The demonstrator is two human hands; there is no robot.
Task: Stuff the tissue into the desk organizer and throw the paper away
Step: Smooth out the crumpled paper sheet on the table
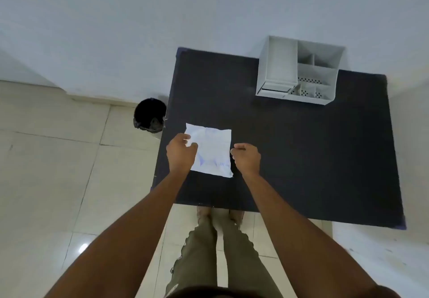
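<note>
A white tissue pack [212, 150] with faint blue print lies flat on the black table [301, 153], near its left front part. My left hand [181, 152] rests on the pack's left edge, fingers pinching its wrapper. At the pack's right edge my right hand [246, 158] has its fingers curled and touches it. A pale grey desk organizer [299, 70] with several compartments stands at the table's far side. Left of the table, on the floor, is a round black bin [149, 115].
A white wall runs behind the table and the bin. The floor is pale tile. My legs and shoes [220, 215] are at the table's front edge. A white surface lies at the right of the table.
</note>
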